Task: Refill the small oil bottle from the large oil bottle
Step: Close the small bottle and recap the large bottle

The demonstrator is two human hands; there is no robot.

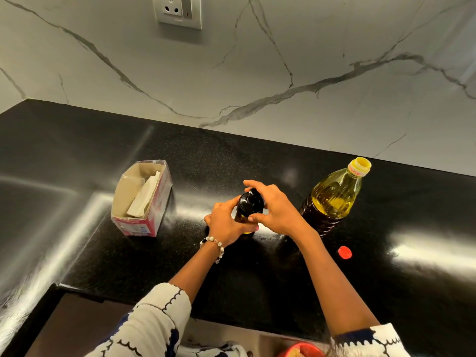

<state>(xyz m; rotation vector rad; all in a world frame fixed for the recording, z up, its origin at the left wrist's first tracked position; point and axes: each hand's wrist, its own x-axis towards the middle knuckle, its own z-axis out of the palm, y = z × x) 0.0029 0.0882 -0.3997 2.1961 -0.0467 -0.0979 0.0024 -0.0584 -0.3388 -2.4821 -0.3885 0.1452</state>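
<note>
Two hands on the small oil bottle (247, 211), upright on the black worktop (257, 274) near the middle. Left hand (226, 224) wrapped round its body, fingers curled behind the glass. Right hand (274, 208) over the dark cap (251, 200), fingers and thumb bent round its rim. Just right of that, the large oil bottle (334, 197), uncapped, standing with yellow oil inside. Red cap (345, 252) lying nearer, apart from both. Far left, an open carton (141, 202) holding white paper.

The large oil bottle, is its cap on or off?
Off. The large oil bottle shows a bare open neck; a red cap lies on the counter beside it.
</note>
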